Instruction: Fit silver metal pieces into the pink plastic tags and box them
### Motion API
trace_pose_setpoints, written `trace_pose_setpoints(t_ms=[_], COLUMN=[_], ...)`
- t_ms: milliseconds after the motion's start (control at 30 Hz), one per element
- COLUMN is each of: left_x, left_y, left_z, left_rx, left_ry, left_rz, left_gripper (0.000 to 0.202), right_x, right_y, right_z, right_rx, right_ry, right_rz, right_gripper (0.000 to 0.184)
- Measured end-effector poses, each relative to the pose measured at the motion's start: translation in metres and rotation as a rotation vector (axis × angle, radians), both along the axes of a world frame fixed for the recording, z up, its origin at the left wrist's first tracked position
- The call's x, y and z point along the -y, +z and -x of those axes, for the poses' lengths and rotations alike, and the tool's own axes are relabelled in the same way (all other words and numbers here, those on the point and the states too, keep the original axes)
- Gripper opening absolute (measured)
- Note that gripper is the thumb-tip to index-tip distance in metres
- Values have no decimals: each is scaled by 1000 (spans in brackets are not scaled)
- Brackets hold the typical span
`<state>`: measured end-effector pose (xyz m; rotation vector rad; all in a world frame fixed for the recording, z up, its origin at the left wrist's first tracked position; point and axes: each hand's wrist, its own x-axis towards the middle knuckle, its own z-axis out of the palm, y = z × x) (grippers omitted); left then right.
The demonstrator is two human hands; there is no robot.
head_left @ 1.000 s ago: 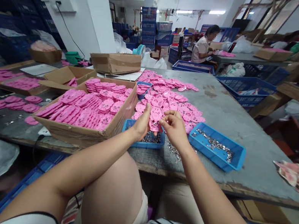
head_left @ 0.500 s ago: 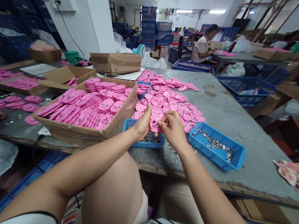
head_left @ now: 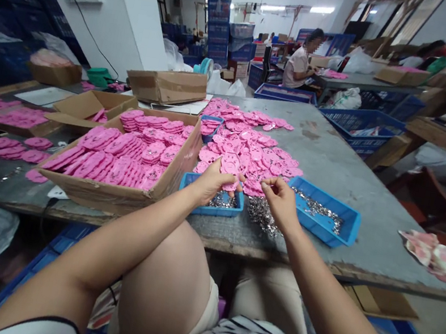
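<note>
My left hand is closed on a pink round piece, held above a small blue tray of little metal parts. My right hand is apart from it to the right, its fingers pinched over a loose heap of metal parts on the grey table; whether they hold one is too small to see. A spread of pink pieces lies just beyond both hands.
A cardboard box packed with pink pieces stands at the left. A larger blue tray of metal parts sits at the right. Pink scraps lie near the right edge. A seated person works at a far table.
My hands have parted and dropped lower. The right hand left the pink piece and moved right and down to the loose metal parts; the left hand still holds the piece.
</note>
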<state>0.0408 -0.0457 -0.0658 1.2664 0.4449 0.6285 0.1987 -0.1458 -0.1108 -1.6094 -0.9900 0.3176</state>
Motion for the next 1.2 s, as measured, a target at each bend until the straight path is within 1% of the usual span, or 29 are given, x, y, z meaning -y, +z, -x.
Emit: trace_pose_setpoints(t_ms=[33, 100, 233, 333, 400, 567, 733, 900, 1067, 1200], left_x=[0, -1, 0, 2, 2, 2, 2, 2, 3, 3], left_y=[-1, -2, 0, 2, 2, -1, -2, -2, -2, -3], left_z=[0, 0, 0, 1, 1, 1, 1, 1, 0, -1], left_rx=[-1, -10, -57, -72, -74, -64, -88, -103, -105, -122], left_ry=[13, 29, 33, 42, 47, 41, 33, 33, 44, 43], left_rz=[-21, -36, -24, -27, -30, -57, -55, -51, -49, -39], left_gripper=[42, 39, 37, 38, 38, 34, 33, 32, 33, 36], right_x=[6, 15, 25, 24, 22, 19, 19, 18, 14, 10], right_y=[-2, -5, -1, 3, 3, -3, -8, -8, -5, -5], right_z=[-5, -10, -3, 7, 11, 10, 6, 2, -5, -11], right_rx=[56, 196, 559, 720, 765, 773, 766, 725, 593, 460], right_ry=[-14, -14, 57, 77, 80, 77, 54, 3, -48, -93], right_rz=[75, 289, 757, 971, 1037, 1009, 964, 918, 781, 594], right_gripper=[11, 7, 19, 29, 33, 37, 30, 27, 18, 14])
